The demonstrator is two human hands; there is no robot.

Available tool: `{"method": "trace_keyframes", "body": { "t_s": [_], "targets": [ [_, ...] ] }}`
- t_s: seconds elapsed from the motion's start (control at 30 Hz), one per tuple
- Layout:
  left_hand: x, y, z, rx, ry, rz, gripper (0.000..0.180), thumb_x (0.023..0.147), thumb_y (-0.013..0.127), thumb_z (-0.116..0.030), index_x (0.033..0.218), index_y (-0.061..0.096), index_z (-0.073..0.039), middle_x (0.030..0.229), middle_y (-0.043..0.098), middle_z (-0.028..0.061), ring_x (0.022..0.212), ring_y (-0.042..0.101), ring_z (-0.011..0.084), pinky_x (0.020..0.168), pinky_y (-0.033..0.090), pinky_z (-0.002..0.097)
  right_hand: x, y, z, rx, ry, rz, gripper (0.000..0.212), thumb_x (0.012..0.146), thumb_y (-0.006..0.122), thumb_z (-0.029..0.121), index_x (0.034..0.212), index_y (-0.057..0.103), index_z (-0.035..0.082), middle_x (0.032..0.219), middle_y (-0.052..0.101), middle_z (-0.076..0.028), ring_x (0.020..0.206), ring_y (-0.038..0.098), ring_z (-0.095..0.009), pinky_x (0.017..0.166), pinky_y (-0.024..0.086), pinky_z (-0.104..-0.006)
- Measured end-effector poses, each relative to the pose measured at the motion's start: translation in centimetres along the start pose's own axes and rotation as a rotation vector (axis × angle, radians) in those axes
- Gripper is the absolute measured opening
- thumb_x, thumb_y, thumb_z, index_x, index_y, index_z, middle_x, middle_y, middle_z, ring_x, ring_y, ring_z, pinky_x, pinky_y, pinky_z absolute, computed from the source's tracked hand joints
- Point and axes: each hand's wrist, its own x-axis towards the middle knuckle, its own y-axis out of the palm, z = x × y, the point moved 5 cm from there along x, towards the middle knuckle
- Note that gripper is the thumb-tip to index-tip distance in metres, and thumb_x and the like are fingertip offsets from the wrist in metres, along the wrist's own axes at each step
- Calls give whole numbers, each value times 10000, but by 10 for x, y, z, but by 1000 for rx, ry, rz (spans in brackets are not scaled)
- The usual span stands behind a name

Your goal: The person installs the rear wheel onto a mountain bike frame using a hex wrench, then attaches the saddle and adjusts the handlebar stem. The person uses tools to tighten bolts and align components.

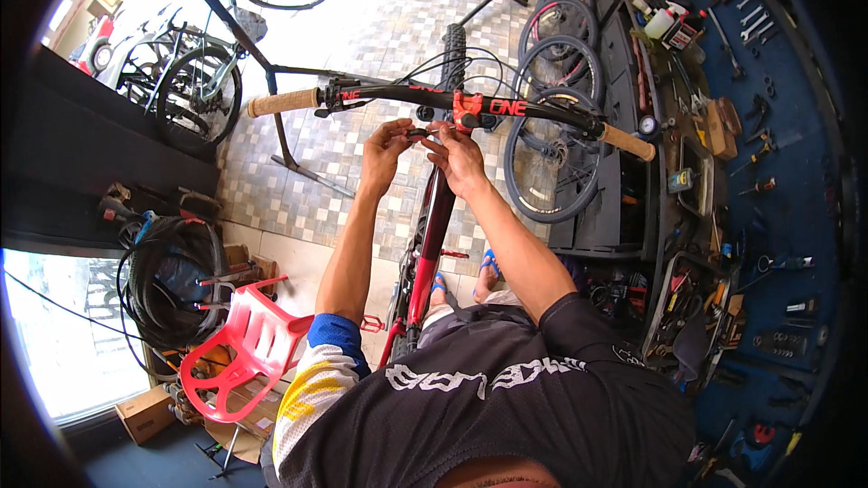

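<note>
A mountain bike with a dark red frame [432, 226] stands in front of me, its black handlebar [389, 93] running across with tan grips. A red stem [467, 110] clamps the bar at its middle. Just behind the stem, my left hand [385, 155] pinches a small dark hand tool [418, 132] with a thin shaft pointing toward the stem. The fingertips of my right hand [459, 163] close around the shaft end, close to the stem; its lower fingers are loosely curled. Whether the tool's tip sits in a bolt is too small to tell.
Several wheels [553, 140] lean against a dark cabinet on the right, beside a cluttered workbench [674, 163] and a blue tool wall [768, 217]. A repair stand [276, 117] is at left. A red plastic chair [258, 330] and coiled tyres [167, 280] are at lower left.
</note>
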Motion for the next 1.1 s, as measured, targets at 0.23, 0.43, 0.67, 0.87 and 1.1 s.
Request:
{"method": "trace_keyframes", "body": {
  "t_s": [0.23,0.43,0.67,0.87,1.1],
  "targets": [
    [-1,3,-30,333,168,31,276,1004,549,37,1246,681,42,1231,720,102,1111,649,146,991,500,290,-5,12,-1,148,-6,9,349,1062,595,349,1308,622,102,1327,640,-82,1174,675,-219,830,569,-281],
    [2,10,-34,209,132,57,244,1026,559,-2,1230,691,21,1187,737,93,1080,675,156,977,512,302,-9,8,-3,161,16,-3,430,1048,618,368,1380,576,99,1369,625,-117,1169,676,-226,851,570,-304],
    [14,19,-50,400,226,96,253,1057,560,-75,1251,664,50,1136,745,131,1076,691,189,975,523,332,-11,8,-1,152,34,-31,498,1041,621,405,1428,552,98,1385,627,-126,1120,692,-219,837,557,-305],
    [12,21,-43,237,112,110,273,1086,527,-131,1213,690,47,1144,740,121,1078,685,187,995,505,328,-12,8,3,134,57,-45,447,1048,616,389,1380,593,90,1376,630,-125,1100,698,-221,818,555,-299],
    [5,35,-44,207,74,-147,652,1129,351,-443,1032,744,69,1114,753,156,1092,660,225,963,478,328,-11,13,2,97,121,-69,408,1041,626,385,1285,607,59,1197,692,-145,1064,709,-249,809,562,-333]
  ]
}}
